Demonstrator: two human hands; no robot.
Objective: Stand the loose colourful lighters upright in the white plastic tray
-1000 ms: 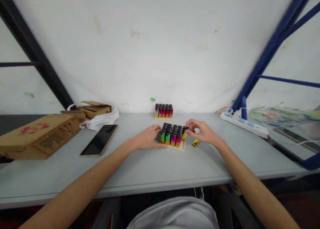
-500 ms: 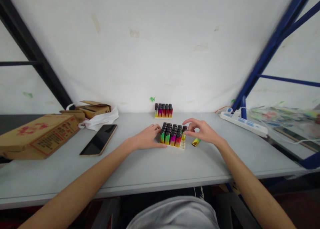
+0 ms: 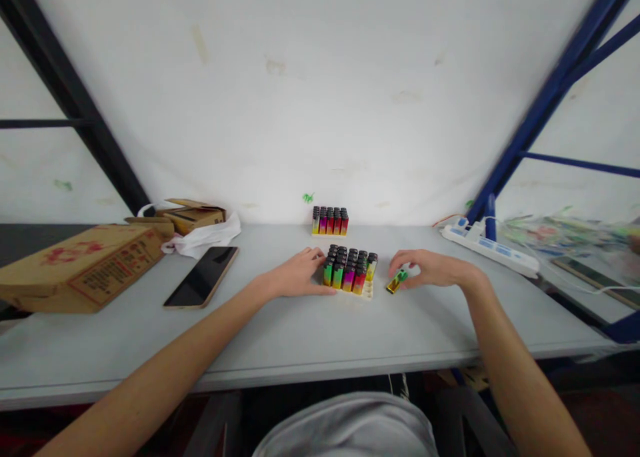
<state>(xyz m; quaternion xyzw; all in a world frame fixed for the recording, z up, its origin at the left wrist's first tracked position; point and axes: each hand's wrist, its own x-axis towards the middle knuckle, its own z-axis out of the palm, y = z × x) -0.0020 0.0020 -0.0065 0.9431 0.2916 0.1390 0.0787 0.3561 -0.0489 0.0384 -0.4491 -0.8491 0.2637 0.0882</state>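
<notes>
Several upright lighters in green, purple, red and yellow with black tops stand in a pale slotted tray, whose front right slots show bare. My left hand rests against the left side of this block, thumb along its front edge and fingers curled round the tray. To the right, a yellow-green lighter lies on the table, its far end between the thumb and fingers of my right hand.
A second tray of lighters stands by the wall. Left are a phone, a white bag and cardboard boxes. A power strip with cables lies right, by a blue frame post.
My right hand has moved right, from the tray's right side to the loose lighter, and its fingers have come round it. My left hand stays at the tray.
</notes>
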